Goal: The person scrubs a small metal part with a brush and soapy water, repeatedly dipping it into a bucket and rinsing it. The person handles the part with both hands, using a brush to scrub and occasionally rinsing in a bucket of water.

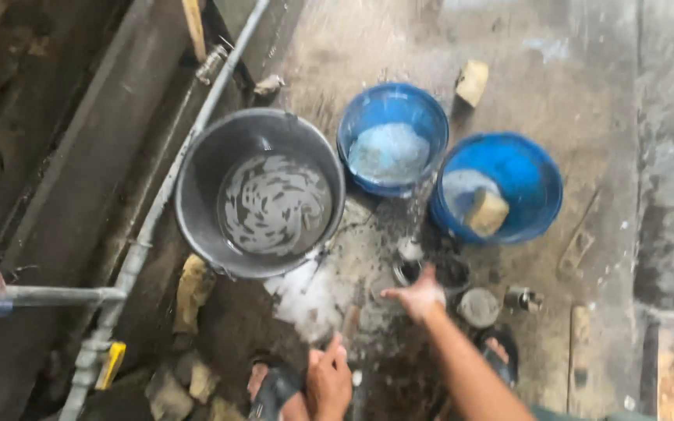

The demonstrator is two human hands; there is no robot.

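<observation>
My right hand (416,296) reaches forward with its fingers spread and nothing in it, above a cluster of small round metal parts (477,306) on the wet floor. Drops of water fly up from it toward the blue bucket (391,101). My left hand (328,380) stays low near my sandalled foot (271,392), fingers curled; whether it holds anything is unclear. A patch of white foam (306,296) lies on the floor between my hands and the grey bucket (196,203).
The grey bucket holds swirled soapy water. The blue bucket holds pale foamy water, and a blue basin (536,168) holds a tan sponge block (487,212). A metal pipe (157,203) runs diagonally at left. Stones (193,288) lie beside it.
</observation>
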